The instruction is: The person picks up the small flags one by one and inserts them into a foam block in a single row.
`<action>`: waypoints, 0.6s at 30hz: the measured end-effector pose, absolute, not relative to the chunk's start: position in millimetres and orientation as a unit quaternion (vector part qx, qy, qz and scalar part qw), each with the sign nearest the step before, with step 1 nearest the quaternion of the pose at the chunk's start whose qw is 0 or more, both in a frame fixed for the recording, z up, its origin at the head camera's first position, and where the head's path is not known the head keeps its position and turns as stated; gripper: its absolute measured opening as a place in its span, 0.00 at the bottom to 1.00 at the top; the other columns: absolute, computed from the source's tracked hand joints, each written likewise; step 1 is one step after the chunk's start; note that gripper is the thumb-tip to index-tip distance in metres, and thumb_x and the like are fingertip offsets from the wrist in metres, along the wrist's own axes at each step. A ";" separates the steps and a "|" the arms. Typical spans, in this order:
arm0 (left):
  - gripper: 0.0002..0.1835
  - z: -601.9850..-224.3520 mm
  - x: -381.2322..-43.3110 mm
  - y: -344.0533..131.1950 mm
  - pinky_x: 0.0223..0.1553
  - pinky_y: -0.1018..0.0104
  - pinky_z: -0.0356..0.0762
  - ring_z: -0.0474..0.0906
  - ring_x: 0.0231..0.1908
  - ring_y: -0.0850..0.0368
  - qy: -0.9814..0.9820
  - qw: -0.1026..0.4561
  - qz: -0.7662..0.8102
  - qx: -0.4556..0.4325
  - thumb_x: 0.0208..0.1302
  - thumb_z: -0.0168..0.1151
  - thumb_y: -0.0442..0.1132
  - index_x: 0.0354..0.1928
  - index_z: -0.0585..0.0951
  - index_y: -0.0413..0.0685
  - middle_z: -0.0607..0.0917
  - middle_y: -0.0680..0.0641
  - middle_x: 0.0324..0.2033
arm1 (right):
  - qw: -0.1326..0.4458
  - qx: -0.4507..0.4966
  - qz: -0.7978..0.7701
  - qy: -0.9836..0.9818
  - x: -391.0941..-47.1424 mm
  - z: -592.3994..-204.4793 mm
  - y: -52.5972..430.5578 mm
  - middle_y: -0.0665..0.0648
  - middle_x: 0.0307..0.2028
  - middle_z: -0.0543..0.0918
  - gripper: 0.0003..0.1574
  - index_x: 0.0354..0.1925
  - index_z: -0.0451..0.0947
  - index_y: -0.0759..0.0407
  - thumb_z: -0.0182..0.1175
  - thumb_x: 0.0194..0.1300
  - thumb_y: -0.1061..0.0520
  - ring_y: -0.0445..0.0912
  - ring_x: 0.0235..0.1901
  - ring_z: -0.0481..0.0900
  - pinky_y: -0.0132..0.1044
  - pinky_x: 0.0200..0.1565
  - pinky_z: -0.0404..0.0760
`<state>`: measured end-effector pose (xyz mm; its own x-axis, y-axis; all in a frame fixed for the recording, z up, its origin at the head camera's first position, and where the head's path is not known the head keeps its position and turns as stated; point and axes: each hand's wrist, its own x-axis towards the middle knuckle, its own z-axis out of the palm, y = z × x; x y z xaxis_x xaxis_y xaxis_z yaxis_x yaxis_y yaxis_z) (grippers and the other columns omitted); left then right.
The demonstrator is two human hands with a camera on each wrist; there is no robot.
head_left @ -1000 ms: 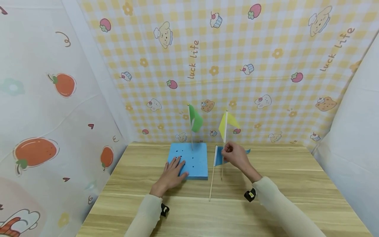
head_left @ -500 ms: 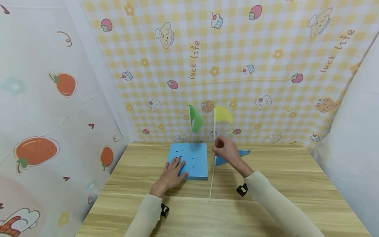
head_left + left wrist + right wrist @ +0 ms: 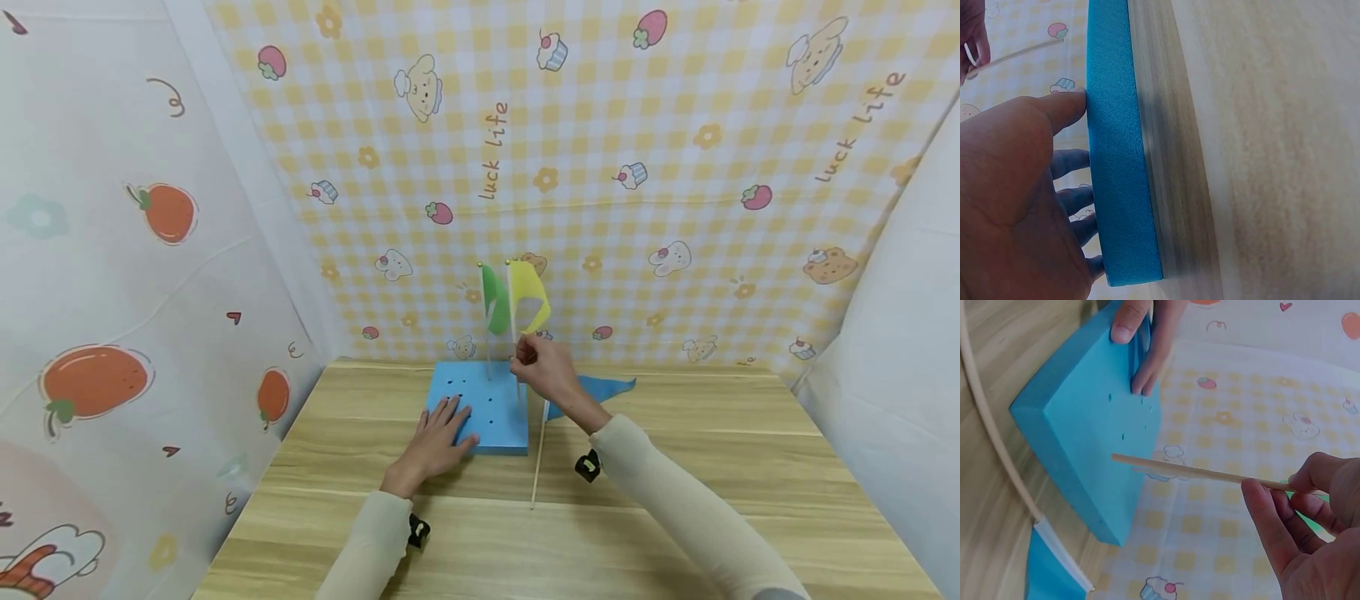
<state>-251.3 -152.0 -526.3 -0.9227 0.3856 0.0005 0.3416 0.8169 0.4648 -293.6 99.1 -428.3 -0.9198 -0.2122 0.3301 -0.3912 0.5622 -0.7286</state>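
Observation:
My left hand [image 3: 437, 437] lies with fingers spread on the left front part of a blue foam block [image 3: 502, 433], which has several small holes in its top. In the right wrist view, my right hand [image 3: 1310, 519] pinches the wooden stick of a yellow flag [image 3: 529, 292] between thumb and fingers. The stick's bare lower end [image 3: 1116, 457] points down over the block's right side. A green flag [image 3: 495, 302] stands upright in the block near its back edge. Under my right forearm, a blue pennant flag [image 3: 600, 393] lies on the table, partly hidden by that arm.
The wood-grain table [image 3: 675, 500] ends at a yellow checked cloth [image 3: 637, 225] hanging behind it. A white fruit-patterned cloth [image 3: 225, 275] hangs along the left side, and a plain white one [image 3: 900, 292] on the right. The pennant's stick [image 3: 537, 475] reaches toward the front.
My right hand has carried the yellow flag leftward, from above the pennant flag to over the right part of the foam block. My left hand has stayed in place.

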 end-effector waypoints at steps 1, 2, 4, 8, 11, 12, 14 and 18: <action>0.35 -526.3 -251.0 -152.0 0.81 0.28 0.41 0.47 0.84 0.33 0.952 0.048 0.235 0.190 0.81 0.57 0.54 0.81 0.67 0.43 0.57 0.35 0.84 | 0.105 0.173 0.431 -0.879 -294.7 -428.2 96.5 0.56 0.31 0.85 0.08 0.34 0.77 0.56 0.66 0.71 0.60 0.43 0.28 0.84 0.37 0.33 0.84; 0.35 -526.4 -250.9 -152.0 0.81 0.28 0.41 0.47 0.85 0.33 0.952 0.048 0.234 0.190 0.81 0.57 0.54 0.81 0.67 0.43 0.57 0.35 0.84 | 0.109 0.176 0.427 -0.880 -296.0 -428.6 93.7 0.56 0.31 0.85 0.08 0.34 0.77 0.56 0.66 0.71 0.60 0.43 0.28 0.83 0.37 0.33 0.83; 0.35 -527.1 -250.7 -152.2 0.82 0.28 0.41 0.47 0.85 0.34 0.953 0.047 0.232 0.189 0.81 0.57 0.54 0.81 0.67 0.43 0.56 0.36 0.84 | 0.114 0.180 0.416 -0.884 -298.1 -429.7 88.5 0.55 0.31 0.85 0.08 0.34 0.77 0.55 0.66 0.72 0.60 0.42 0.27 0.82 0.36 0.33 0.81; 0.35 -528.8 -250.6 -152.9 0.82 0.30 0.42 0.47 0.85 0.34 0.955 0.047 0.227 0.187 0.81 0.57 0.55 0.81 0.67 0.44 0.56 0.36 0.84 | 0.122 0.189 0.401 -0.888 -301.3 -432.8 79.8 0.54 0.29 0.84 0.08 0.34 0.77 0.55 0.67 0.71 0.60 0.42 0.26 0.78 0.36 0.32 0.78; 0.35 -529.4 -251.0 -153.2 0.82 0.30 0.41 0.47 0.85 0.35 0.955 0.048 0.225 0.187 0.81 0.57 0.55 0.81 0.67 0.45 0.56 0.37 0.84 | 0.125 0.196 0.400 -0.887 -303.1 -434.5 75.0 0.54 0.28 0.82 0.09 0.33 0.77 0.56 0.66 0.70 0.61 0.42 0.25 0.76 0.36 0.31 0.76; 0.35 -529.5 -251.3 -153.3 0.82 0.30 0.42 0.47 0.85 0.35 0.955 0.047 0.225 0.187 0.81 0.57 0.55 0.81 0.67 0.45 0.56 0.37 0.84 | 0.125 0.197 0.402 -0.886 -303.5 -434.4 73.5 0.54 0.27 0.82 0.09 0.33 0.77 0.55 0.67 0.70 0.62 0.43 0.25 0.75 0.37 0.31 0.76; 0.35 -529.4 -251.5 -153.5 0.82 0.29 0.42 0.46 0.85 0.35 0.955 0.047 0.224 0.188 0.81 0.56 0.55 0.81 0.67 0.45 0.56 0.37 0.84 | 0.127 0.197 0.401 -0.886 -305.1 -434.7 71.1 0.53 0.27 0.81 0.09 0.33 0.77 0.56 0.66 0.71 0.62 0.43 0.25 0.75 0.37 0.32 0.76; 0.35 -528.8 -251.1 -154.0 0.82 0.29 0.42 0.46 0.85 0.35 0.955 0.047 0.224 0.190 0.82 0.56 0.55 0.81 0.67 0.45 0.56 0.37 0.84 | 0.128 0.196 0.396 -0.888 -308.5 -434.5 66.6 0.53 0.28 0.81 0.08 0.33 0.77 0.56 0.66 0.70 0.62 0.43 0.26 0.75 0.38 0.33 0.76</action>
